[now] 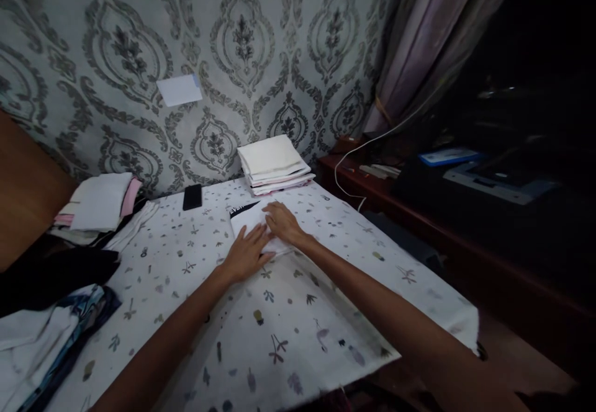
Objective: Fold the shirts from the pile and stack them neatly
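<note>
A white folded cloth [246,219] with a black band bearing white letters lies in the middle of the patterned table cover [186,288]. My left hand [246,254] rests on its near edge, fingers spread and palm down. Just to the right, my right hand [282,221] touches the same cloth with its fingers bent and drawn together; whether fabric is pinched between them is too small to tell. Behind the cloth stands a stack of folded white and cream fabrics [274,161].
A black phone [192,197] lies at the back left. Folded clothes [102,201], a black garment [60,275] and a white and blue garment [41,344] lie on the left. A white cable [336,179] hangs over the dark red desk [372,192] on the right.
</note>
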The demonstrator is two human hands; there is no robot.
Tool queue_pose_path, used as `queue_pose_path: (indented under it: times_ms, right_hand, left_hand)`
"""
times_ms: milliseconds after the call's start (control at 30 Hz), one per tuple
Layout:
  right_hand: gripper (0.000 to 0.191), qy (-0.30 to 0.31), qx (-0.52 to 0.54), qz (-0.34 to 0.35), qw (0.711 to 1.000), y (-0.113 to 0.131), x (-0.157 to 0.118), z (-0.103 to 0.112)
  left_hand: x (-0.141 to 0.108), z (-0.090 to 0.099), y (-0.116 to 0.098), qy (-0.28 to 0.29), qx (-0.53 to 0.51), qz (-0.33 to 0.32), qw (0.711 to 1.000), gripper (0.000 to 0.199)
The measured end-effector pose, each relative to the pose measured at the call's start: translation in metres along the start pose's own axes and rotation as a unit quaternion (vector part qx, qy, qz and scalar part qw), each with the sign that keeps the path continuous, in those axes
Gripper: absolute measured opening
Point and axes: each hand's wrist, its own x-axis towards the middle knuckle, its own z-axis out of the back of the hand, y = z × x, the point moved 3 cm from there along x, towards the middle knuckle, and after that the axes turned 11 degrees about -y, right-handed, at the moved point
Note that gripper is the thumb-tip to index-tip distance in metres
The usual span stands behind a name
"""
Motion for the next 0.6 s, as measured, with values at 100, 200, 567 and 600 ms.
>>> queue_pose_path:
  times_ms: [100,200,567,600]
  right_hand:
    - [0.04,0.076,-0.032,0.056,0.995,0.008,0.027,-0.028]
    - [0.047,0.114,-0.071,0.062,0.989,-0.002,0.044,-0.05]
    - [0.055,0.088,-0.16,0.057,0.981,-0.005,0.043,-0.055]
    - [0.056,0.084,-0.165,0.066,0.98,-0.001,0.039,-0.055]
  left_hand:
    - [-0.001,-0.002,-0.004,0.002,-0.018,-0.015,1.0,0.055]
    - [-0.006,-0.006,-0.005,0.0,-0.042,-0.016,0.999,0.052]
    - [0.021,0.018,0.082,-0.17,-0.206,0.184,0.946,0.032]
    - [0.031,0.019,0.1,-0.186,-0.201,0.222,0.936,0.029]
